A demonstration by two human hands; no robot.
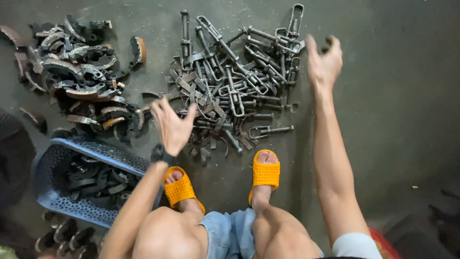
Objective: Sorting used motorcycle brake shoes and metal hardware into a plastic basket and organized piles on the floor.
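Floor of dark concrete, seen from above; person seated, knees at bottom of frame, orange slippers on both feet. Left hand raised over near left edge of a pile of metal bolts and brackets; fingers spread, palm open, nothing in it. Black wristwatch on left wrist. Right hand stretched out past the far right edge of same pile, fingers loosely curled and apart; a small dark shape at the fingertips, cannot tell whether it is held. Pile lies directly ahead of the feet, between the two hands. To the left, well apart from the bolts, a second heap of curved brake shoes. Blue perforated plastic basket lies beside left leg, with more curved dark parts inside. A few similar parts on floor below the basket
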